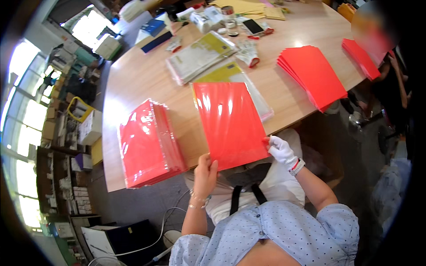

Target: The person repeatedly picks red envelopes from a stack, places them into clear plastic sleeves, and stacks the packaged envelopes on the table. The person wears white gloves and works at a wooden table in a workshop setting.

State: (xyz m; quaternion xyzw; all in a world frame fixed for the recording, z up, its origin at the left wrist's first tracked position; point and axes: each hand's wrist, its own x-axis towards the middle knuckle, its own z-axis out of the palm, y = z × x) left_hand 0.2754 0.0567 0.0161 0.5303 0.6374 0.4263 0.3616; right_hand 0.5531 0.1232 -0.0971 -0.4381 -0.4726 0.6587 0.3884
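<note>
Over the table's near edge, a red sheet in a clear plastic sleeve (pixel 231 122) is held between both my hands. My bare left hand (pixel 205 176) pinches its lower left corner, thumb on top. At the lower right edge, my right hand (pixel 282 150), in a white glove, grips it with the fingertips. Beside it on the left lies a thick stack of shiny red sleeved sheets (pixel 144 142). Off to the right, a fanned stack of red sheets (pixel 310 73) rests on the table. The sleeve's far end overlaps a clear plastic packet (pixel 255 95) with a yellow-green print.
More packets of clear sleeves (pixel 202 57) lie farther back, near white gloves with red cuffs (pixel 247 53) and a phone (pixel 253 26). A blue box (pixel 155 35) stands at the back left. Another red stack (pixel 360 58) sits at the right edge, near another person's arm (pixel 397 73).
</note>
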